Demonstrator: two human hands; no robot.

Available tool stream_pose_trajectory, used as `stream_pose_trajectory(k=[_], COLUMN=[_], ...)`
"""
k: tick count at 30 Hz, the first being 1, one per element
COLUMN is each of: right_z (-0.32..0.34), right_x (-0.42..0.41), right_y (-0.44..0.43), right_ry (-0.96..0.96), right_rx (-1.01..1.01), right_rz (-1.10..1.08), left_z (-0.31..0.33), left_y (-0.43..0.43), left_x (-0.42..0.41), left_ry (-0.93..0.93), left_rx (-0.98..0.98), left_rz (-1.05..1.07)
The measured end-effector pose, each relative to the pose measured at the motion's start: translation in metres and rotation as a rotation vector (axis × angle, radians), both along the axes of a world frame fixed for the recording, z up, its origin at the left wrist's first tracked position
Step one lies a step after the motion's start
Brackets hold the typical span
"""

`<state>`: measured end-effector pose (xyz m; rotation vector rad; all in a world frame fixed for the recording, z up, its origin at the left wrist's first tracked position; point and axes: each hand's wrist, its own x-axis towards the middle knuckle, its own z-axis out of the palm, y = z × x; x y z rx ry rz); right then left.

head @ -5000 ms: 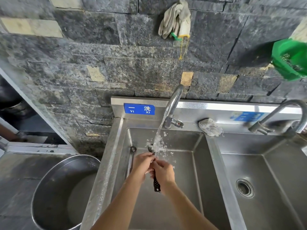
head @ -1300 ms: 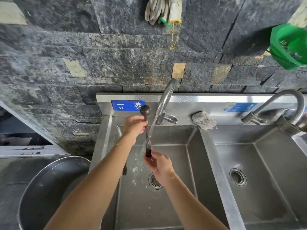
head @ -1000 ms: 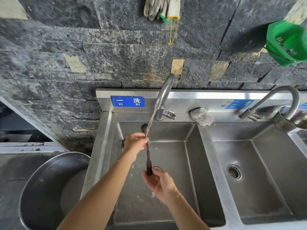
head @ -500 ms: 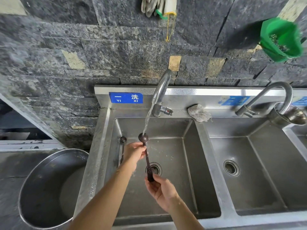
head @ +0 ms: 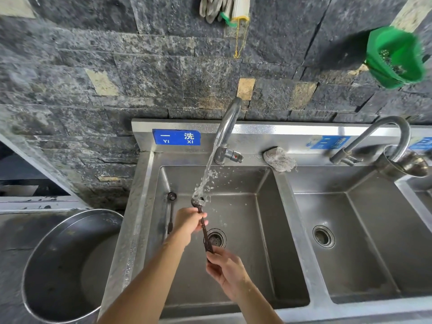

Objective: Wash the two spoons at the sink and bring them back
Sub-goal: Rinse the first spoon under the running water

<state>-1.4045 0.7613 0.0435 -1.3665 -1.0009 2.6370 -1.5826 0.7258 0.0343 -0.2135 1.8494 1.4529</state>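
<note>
A dark spoon (head: 204,232) stands nearly upright over the left sink basin (head: 264,206), its bowl up under the running stream from the tap (head: 228,127). My left hand (head: 189,224) grips the handle just below the bowl. My right hand (head: 224,267) pinches the lower end of the handle. A second dark spoon (head: 171,213) leans against the basin's left wall, bowl up, with no hand on it.
A second basin (head: 364,232) with its own tap (head: 383,136) lies to the right. A grey scrub pad (head: 279,159) sits on the back ledge. A large steel pot (head: 67,265) stands left of the sink. A green basket (head: 395,57) and gloves (head: 222,8) hang on the stone wall.
The spoon has come down from up by the tap to lower in the basin, and its bowl now sits in the stream. Both hands keep hold of it. The view has tilted down.
</note>
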Motion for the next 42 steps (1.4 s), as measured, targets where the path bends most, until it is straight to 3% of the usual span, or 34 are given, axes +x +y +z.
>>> stream_pose_trajectory(k=[25,42], right_z=[-0.008,0.029], right_x=[-0.018,-0.118], right_y=[-0.001,0.046], right_ry=[-0.043,0.033], right_rx=[0.084,0.132], right_rz=[-0.02,-0.082], left_z=[-0.005,0.049], left_y=[0.009,0.067], left_x=[-0.019,-0.11], left_ry=[-0.06,0.073], left_rx=[0.023,0.114], left_rz=[0.014,0.009])
